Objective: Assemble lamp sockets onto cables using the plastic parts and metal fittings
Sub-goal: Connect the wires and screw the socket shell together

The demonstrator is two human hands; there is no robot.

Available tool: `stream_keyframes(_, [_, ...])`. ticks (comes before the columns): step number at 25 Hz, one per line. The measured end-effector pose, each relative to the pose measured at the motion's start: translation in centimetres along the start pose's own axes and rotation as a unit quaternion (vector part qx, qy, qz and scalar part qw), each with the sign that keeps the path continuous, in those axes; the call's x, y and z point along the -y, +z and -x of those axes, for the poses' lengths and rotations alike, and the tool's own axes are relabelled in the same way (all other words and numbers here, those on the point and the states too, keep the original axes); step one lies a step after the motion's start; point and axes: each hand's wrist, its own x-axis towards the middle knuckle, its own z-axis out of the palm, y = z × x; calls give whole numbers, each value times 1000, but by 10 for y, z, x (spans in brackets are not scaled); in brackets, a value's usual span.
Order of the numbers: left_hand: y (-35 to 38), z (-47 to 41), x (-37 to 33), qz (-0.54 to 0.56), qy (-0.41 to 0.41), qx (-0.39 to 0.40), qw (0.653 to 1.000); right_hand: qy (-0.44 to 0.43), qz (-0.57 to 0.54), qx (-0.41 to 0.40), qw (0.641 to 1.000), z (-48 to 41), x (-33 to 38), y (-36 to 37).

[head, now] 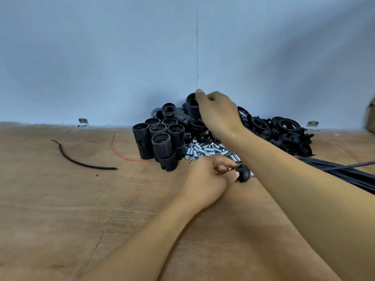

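The right hand [219,112] was stretched forward to frame centre, thumb and fingers curled round a black socket [191,103] atop the pile by the wall. Below it, the left hand [204,180] lay low over the table [81,199], pinching a black cap [244,175] just beside the metal fittings [209,151].

Hands [218,113] on socket shell [191,103] and cap [244,173]

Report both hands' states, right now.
Left hand: holding a black dome cap.
Right hand: fingers curled round a threaded socket shell.
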Motion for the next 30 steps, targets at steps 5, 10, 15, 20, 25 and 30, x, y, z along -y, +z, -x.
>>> stream_keyframes(5, [-8,1,-6,167,-47,0,985,39,-30,70,996,27,-42,-54])
stream_keyframes(10, [-13,-1,-7,190,-59,30,980,8,38,75,996,61,-71,-83])
stream_keyframes(15, [-7,3,-9,147,-43,22,988,-42,44,93,994,67,-75,-88])
stream_keyframes(20, [-5,5,-7,130,3,-6,992,-95,44,94,990,80,-83,-87])
stream_keyframes(25, [-8,3,-9,175,-12,-30,984,-84,29,129,988,82,-97,-92])
stream_keyframes(30, [-10,0,-15,266,-70,-63,959,-196,136,165,957,86,-103,-85])
